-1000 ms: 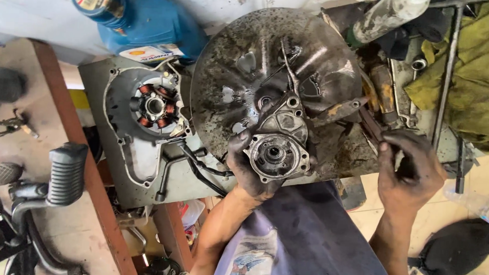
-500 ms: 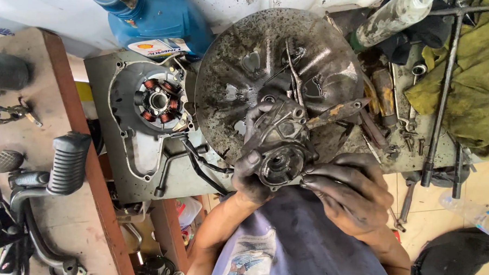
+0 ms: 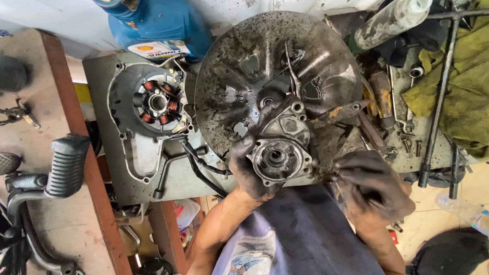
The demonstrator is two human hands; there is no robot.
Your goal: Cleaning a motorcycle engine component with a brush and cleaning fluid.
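Greasy round metal pan [image 3: 241, 72]; left hand [image 3: 248, 173] grips cast housing [image 3: 279, 155].

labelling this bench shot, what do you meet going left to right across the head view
rubber-covered foot peg → stator cover with copper coils → left hand → small round engine housing → right hand → long metal rod → yellow-green rag

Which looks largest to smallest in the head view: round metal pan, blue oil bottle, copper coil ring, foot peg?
1. round metal pan
2. blue oil bottle, partly cut off by the frame
3. foot peg and copper coil ring: look too alike to rank
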